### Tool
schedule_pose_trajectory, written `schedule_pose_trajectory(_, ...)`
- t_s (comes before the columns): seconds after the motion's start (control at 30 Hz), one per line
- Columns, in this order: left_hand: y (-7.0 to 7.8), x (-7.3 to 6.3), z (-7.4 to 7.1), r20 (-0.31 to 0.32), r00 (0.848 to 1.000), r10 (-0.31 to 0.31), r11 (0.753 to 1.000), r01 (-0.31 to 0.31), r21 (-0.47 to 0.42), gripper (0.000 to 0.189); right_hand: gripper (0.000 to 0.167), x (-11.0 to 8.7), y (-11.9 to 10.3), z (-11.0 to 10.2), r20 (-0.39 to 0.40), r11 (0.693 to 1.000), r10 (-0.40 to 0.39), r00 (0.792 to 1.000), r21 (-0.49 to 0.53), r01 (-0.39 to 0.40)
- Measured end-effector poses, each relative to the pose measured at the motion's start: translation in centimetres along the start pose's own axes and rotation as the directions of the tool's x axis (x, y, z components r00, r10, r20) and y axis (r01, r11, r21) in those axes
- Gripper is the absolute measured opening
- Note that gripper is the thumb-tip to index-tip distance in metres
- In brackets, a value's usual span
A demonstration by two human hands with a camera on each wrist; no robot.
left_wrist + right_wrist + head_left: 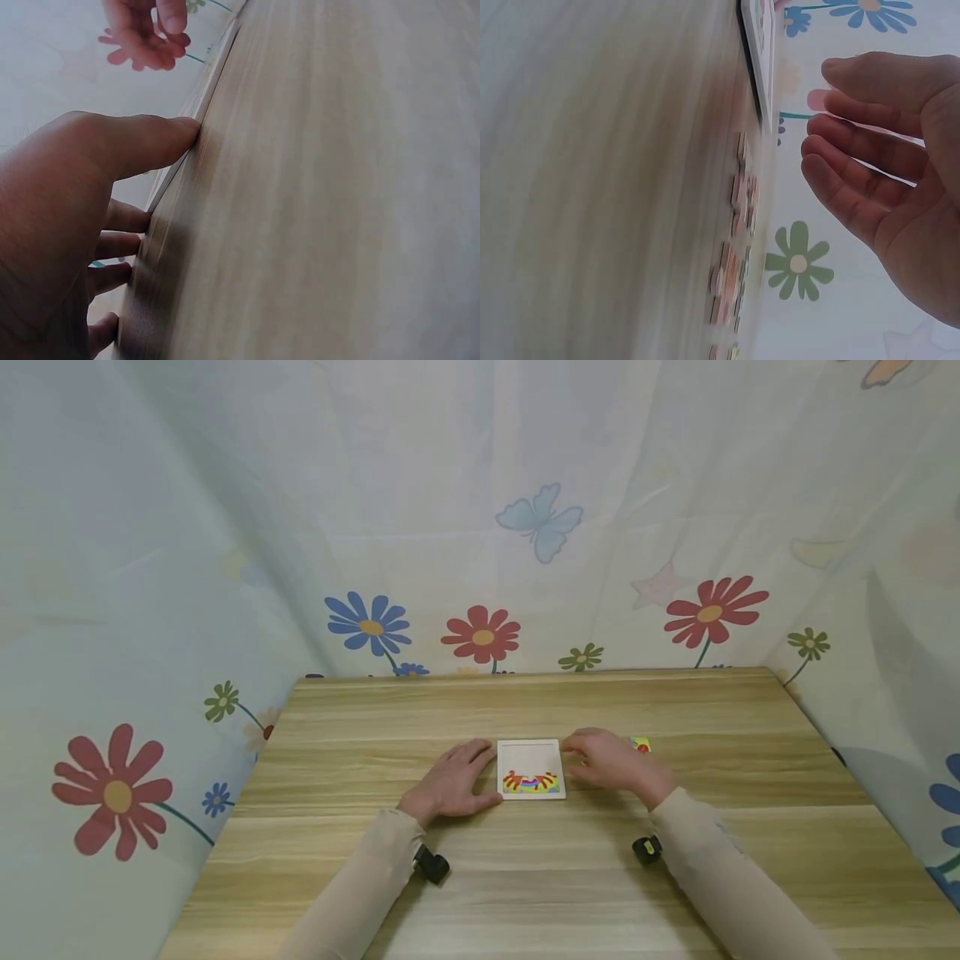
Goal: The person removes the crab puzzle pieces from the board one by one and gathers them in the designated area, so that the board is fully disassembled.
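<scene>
Near middle of table, lying flat: square white tray. Bare wood on near and far sides of tray; far table edge well beyond, backed by cloth. Tight at sides: flanked by left hand at left edge and by right hand just beside right edge.

Left grip: open, fingers spread and mostly straight; touching tray with thumb at near left corner, reaching along left edge with fingers. Right grip: also open, loosely bent, empty between thumb and fingers.

From right wrist view: clear gap between right hand and table, hard to judge from head view. Also there, on table past tray corner: several pieces, some close together. In head view, mostly hidden behind right hand; just one bright corner showing, yellow with red and green. From left wrist view: tray nearly edge-on, thin, with thumb tip against its edge. Best seen from head view: coloured strip along near side of tray, in red, yellow and purple; cannot tell whether printed or made of fitted parts.

Table: pale wood grain, streaks running side to side. Cloth: creased, white, printed with flowers and butterfly. Pieces: thin, flat, irregular in outline, blurred. At cuffs of pale sleeves: small black devices.
</scene>
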State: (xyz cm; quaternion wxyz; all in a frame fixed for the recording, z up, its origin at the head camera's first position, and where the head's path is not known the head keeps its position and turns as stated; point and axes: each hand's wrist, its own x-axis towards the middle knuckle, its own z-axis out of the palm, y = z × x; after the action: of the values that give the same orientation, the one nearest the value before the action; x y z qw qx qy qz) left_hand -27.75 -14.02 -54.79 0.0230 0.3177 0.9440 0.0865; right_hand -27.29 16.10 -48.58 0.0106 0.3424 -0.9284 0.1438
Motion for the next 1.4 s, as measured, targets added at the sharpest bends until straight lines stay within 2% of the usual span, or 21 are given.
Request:
schedule_pose_trajectory(0.33,-0.1,0.0,0.0,0.009,1.0,-0.004,1.0,0.004,0.005,0.082,0.029,1.7,-1.8,0.3,0.027,0.998,-0.043,0.999,0.04,0.041)
schedule_pose_trajectory(0.7,-0.1,-0.1,0.1,-0.002,1.0,0.002,1.0,-0.002,-0.008,0.081,0.034,3.3,-3.1,1.5,0.113,0.994,0.042,0.993,0.099,-0.053)
schedule_pose_trajectory(1.0,-0.1,-0.1,0.1,-0.004,1.0,0.007,1.0,-0.007,-0.006,0.081,0.029,4.0,-3.7,3.0,0.061,0.994,-0.098,0.993,0.046,0.095)
schedule_pose_trajectory(1.2,0.0,-0.1,0.1,-0.005,1.0,0.005,1.0,-0.005,-0.012,0.081,0.03,4.6,-4.0,3.5,0.083,0.993,-0.111,0.99,0.036,0.108)
schedule_pose_trajectory(1.4,-0.1,-0.1,-0.1,-0.001,1.0,0.007,1.0,-0.007,-0.006,0.082,0.029,4.9,-4.7,3.4,0.12,0.993,-0.109,0.987,0.067,0.102)
